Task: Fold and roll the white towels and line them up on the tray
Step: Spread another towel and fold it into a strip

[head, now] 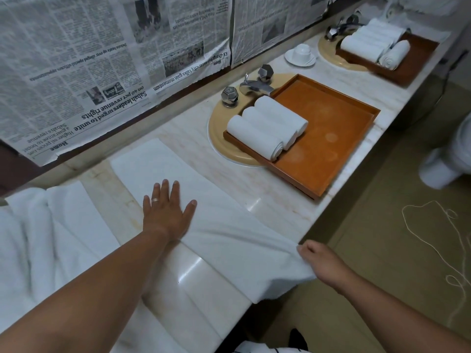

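A white towel lies folded into a long strip across the marble counter, its near end hanging over the front edge. My left hand presses flat on the strip's middle with fingers spread. My right hand pinches the towel's near corner at the counter edge. An orange-brown tray sits over the sink and holds three rolled white towels side by side at its left end.
A heap of loose white towels lies at the left. Tap and knobs stand behind the tray. Farther right are a cup on a saucer and a second tray with rolled towels. Newspaper covers the wall. String lies on the floor.
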